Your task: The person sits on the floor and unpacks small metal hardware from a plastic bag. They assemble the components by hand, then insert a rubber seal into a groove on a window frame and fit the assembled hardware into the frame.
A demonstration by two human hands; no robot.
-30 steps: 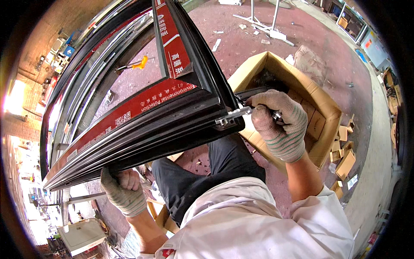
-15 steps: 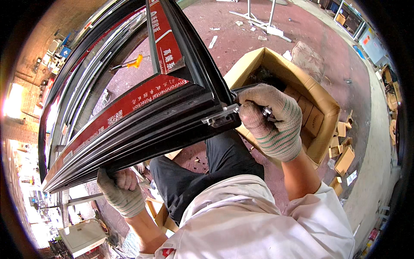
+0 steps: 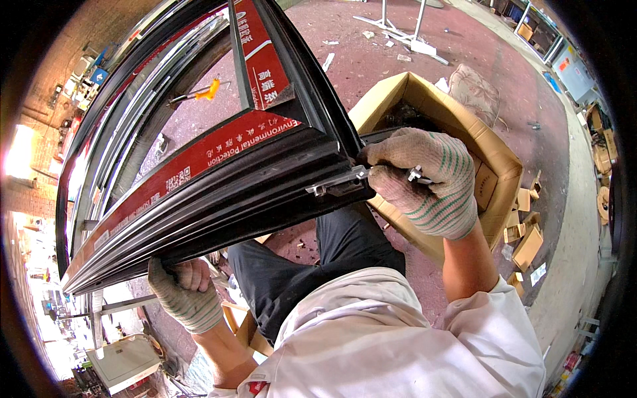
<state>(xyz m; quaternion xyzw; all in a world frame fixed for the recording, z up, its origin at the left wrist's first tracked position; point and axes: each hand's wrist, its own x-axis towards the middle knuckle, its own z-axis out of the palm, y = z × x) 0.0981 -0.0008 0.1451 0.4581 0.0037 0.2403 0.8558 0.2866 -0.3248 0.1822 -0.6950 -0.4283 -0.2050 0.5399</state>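
A black window sash (image 3: 219, 202) with red printed protective film (image 3: 262, 69) stretches from the lower left to a corner in the middle. My gloved left hand (image 3: 186, 293) is closed around its near lower edge, fingertips curled beneath. At the corner, my gloved right hand (image 3: 434, 182) pinches a silvery metal fitting (image 3: 417, 175), mostly hidden inside the fingers. A slim metal hardware strip (image 3: 337, 183) lies along the sash's end beside those fingertips. Whether the strip and the held fitting are one piece is hidden by the glove.
An open cardboard box (image 3: 507, 179) holding smaller cartons stands right of the sash. Small carton pieces (image 3: 527, 249) litter the floor beside it. A yellow-handled tool (image 3: 211, 90) shows through the sash opening. White metal stand legs (image 3: 418, 33) rise at the back, near a patterned cushion (image 3: 473, 93).
My right hand has shifted slightly right and its wrist has turned a little, baring more of the fitting. The sash corner has moved slightly right. My left hand keeps its hold.
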